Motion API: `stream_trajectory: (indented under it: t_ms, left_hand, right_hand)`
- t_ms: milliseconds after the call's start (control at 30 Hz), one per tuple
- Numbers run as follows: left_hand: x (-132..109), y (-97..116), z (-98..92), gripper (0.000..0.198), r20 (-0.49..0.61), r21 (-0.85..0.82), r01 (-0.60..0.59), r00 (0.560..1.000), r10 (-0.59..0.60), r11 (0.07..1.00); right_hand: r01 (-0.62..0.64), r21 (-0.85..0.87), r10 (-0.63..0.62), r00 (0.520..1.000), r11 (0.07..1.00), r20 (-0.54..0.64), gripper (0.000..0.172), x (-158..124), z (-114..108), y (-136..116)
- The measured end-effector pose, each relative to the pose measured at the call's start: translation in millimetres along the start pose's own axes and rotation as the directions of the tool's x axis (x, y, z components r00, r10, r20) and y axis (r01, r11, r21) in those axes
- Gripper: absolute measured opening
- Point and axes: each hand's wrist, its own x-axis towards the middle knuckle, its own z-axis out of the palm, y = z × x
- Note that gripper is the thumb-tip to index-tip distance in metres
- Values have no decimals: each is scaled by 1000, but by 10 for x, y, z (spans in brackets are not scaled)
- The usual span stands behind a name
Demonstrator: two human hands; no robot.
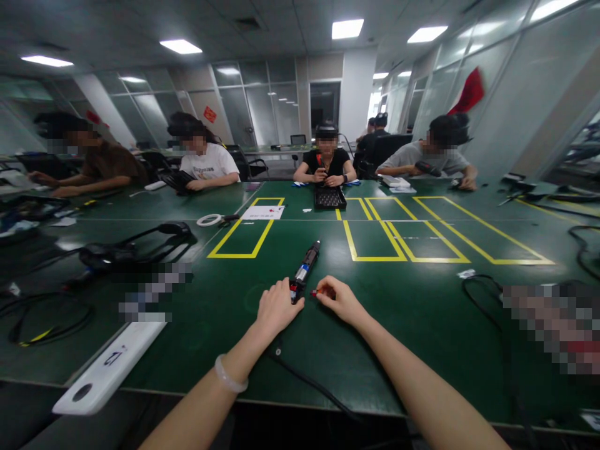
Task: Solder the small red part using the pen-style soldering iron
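My left hand [277, 306] is closed around the rear end of a slim black corded tool [307, 262]. Its tapered metal tip points away from me, and silver, blue and red parts show along its body; it resembles an electric screwdriver with its inside exposed. Just right of the tool's rear end, my right hand [338, 299] pinches a small red part [314, 293] between thumb and fingertips. The red part is too small to name exactly. A black cord [309, 380] runs from beneath my left hand toward the table's near edge.
Yellow tape rectangles [307, 256] mark the green table [262, 281]. At left lie a white bar [110, 369], a black headset-like device [135, 244] and cables. A black cable [487, 306] lies at right. Across the table, a person [328, 162] works over a black tray [330, 199]; several others sit around.
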Motion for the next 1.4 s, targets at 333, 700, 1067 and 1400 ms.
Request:
stream_trajectory:
  t_ms: [333,700,1067,1400]
  left_hand:
    - [83,329,110,73,-8,-22,-126,992,126,992]
    - [115,421,91,68,-6,9,-109,994,109,994]
    - [341,438,128,53,-42,7,-76,996,76,997]
    - [633,-59,58,52,9,45,22,1000,-23,999]
  right_hand:
    - [39,-221,-39,999,975,2,3,-8,-22,25]
    - [65,-280,-69,998,958,-5,15,-19,-81,-39]
    - [-18,-269,-17,992,963,-127,15,-26,-121,51]
    - [-45,-251,15,993,967,-120,15,-34,-184,85]
